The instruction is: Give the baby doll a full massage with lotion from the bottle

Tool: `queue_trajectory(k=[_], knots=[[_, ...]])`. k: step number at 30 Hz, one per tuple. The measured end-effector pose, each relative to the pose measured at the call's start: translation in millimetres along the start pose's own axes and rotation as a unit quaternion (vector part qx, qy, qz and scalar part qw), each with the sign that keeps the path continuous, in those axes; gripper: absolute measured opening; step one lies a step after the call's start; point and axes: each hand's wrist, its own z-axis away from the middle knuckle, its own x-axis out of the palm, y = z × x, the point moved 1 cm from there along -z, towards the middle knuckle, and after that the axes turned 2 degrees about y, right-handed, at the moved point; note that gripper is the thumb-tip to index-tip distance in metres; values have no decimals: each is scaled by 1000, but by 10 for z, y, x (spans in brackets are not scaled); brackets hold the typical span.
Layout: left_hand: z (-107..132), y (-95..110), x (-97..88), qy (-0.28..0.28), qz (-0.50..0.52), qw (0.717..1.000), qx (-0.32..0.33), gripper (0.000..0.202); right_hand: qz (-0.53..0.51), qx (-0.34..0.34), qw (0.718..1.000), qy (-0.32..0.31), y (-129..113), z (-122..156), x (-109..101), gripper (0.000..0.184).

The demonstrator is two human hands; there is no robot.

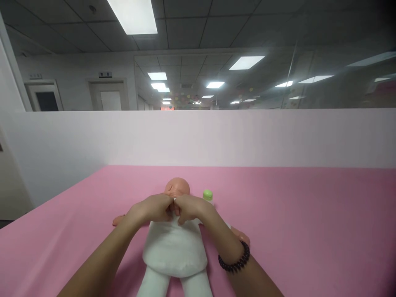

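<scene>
A baby doll (177,189) in a white garment (175,247) lies on its back on the pink table (293,214), head away from me. Both hands meet at the doll's neck. My left hand (153,208) is closed, pinching the white collar. My right hand (190,207) is closed too, gripping the same collar edge; a black coil band (235,260) circles its wrist. The doll's bare hands stick out at each side, one (117,221) left and one (243,237) right.
A small bottle with a green cap (208,195) stands just right of the doll's head, behind my right hand. A white partition wall (216,136) runs along the table's far edge. Office ceiling lights show beyond it.
</scene>
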Motion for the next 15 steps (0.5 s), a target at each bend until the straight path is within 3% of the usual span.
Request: queue_trajectory(k=[7, 15], knots=[[-46, 40, 57, 11, -23, 998, -55, 24, -10, -5, 1000, -3, -27, -66, 75, 26], [-68, 1, 74, 18, -20, 999, -35, 21, -28, -8, 1000, -6, 25, -67, 82, 25]])
